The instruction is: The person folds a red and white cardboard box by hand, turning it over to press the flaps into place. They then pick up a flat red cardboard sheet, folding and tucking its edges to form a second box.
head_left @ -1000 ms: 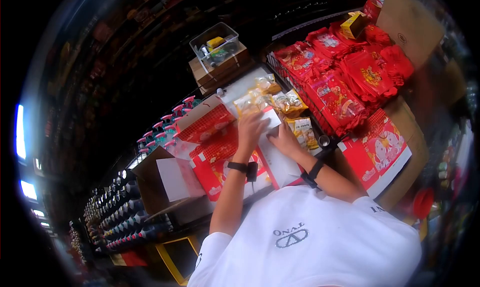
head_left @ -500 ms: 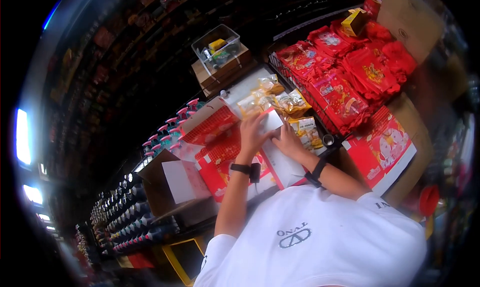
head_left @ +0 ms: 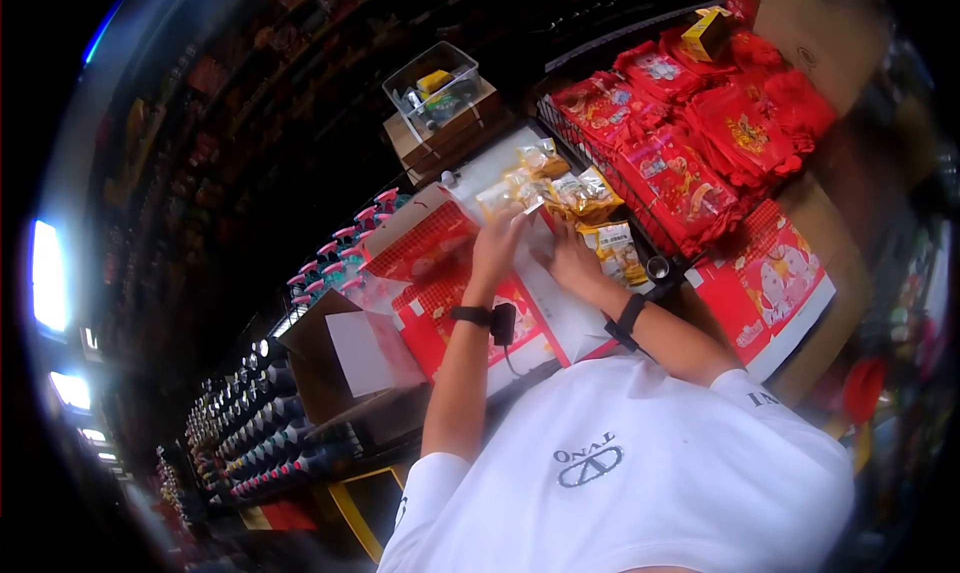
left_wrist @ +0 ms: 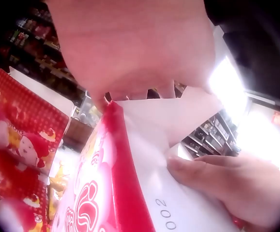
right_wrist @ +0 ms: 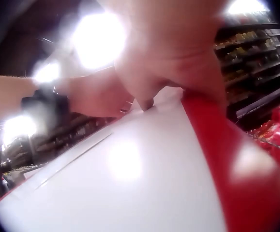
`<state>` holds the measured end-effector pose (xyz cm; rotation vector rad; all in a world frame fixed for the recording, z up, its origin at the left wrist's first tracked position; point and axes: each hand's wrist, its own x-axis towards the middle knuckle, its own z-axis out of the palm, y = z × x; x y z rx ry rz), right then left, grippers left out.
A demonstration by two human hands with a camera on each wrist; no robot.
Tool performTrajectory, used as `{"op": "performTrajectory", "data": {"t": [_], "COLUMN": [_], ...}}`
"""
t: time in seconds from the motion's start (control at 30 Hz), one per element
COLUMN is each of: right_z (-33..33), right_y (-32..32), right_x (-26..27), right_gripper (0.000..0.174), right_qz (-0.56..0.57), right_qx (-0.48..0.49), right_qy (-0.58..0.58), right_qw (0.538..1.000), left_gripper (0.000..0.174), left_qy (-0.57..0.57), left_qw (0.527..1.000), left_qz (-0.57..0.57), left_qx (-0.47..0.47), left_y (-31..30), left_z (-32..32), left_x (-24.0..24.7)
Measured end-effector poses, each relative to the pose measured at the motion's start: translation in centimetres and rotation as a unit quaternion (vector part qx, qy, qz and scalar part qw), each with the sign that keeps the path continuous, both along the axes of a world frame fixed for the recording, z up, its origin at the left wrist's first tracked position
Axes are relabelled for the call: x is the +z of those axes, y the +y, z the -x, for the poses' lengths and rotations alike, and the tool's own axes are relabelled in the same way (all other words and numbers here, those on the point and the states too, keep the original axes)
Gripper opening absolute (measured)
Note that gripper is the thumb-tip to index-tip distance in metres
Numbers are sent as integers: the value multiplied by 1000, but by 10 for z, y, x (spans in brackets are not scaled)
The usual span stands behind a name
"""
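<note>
A red-and-white printed gift box [head_left: 575,323] stands in front of the person's chest, its white side panel facing them. My left hand [head_left: 497,251] holds the box's upper end, fingers bent over the edge of a white flap [left_wrist: 152,118]. My right hand [head_left: 580,270] grips the panel's right edge. In the left wrist view its thumb [left_wrist: 190,169] presses on the white panel near the flap's fold. The right wrist view shows the thumb [right_wrist: 147,102] on white card beside a red face [right_wrist: 222,169]. The right hand's other fingers are largely hidden.
Another red box [head_left: 415,248] with a raised flap lies to the left, beside an open cardboard carton [head_left: 320,358]. Gold snack packets [head_left: 588,191] lie beyond the hands. A wire basket holds red bags [head_left: 690,183]. A clear bin [head_left: 455,71] stands at the back.
The white flap between the hands showed broad and now looks narrow, tipped away. The left hand has shifted over it, its fingers closer to the flap's edge. The head view has moved slightly.
</note>
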<state>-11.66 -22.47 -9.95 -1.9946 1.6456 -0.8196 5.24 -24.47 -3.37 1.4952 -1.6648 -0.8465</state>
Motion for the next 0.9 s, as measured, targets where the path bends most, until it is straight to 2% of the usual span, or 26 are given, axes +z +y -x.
{"op": "performTrajectory", "data": {"t": [0.1, 0.2, 0.3, 0.33, 0.43, 0.47, 0.6, 0.8, 0.9], "right_z": [3, 5, 6, 5, 6, 8, 7, 5, 2], "right_y": [-1, -9, -14, -16, -19, -21, -20, -30, -32], "right_x": [16, 15, 19, 25, 34, 32, 46, 45, 44], "right_gripper": [95, 95, 95, 95, 96, 96, 93, 91, 91], "right_qz": [-33, 30, 19, -10, -60, -54, -70, -129, -139], "right_qx": [27, 60, 54, 53, 61, 77, 109, 111, 91], "right_qy": [34, 85, 106, 113, 120, 113, 114, 120, 140], "right_qw": [999, 994, 993, 992, 989, 989, 985, 978, 976], "left_gripper": [37, 48, 74, 96, 98, 100, 93, 93, 92], "left_qy": [47, 74, 14, 10, 145, 303, 179, 269, 259], "left_qw": [999, 994, 981, 985, 978, 945, 972, 949, 949], "left_qz": [2, 65, 164, 142, 71, 30, 19, 50, 42], "left_qx": [1, -41, 106, 93, 131, 122, 151, 158, 172], "left_y": [1, -11, 4, 8, 21, 24, 37, 32, 32], "left_z": [-1, -13, -5, -6, 7, 12, 15, 19, 21], "left_x": [-6, -43, -70, -84, -132, -144, -121, -131, -132]}}
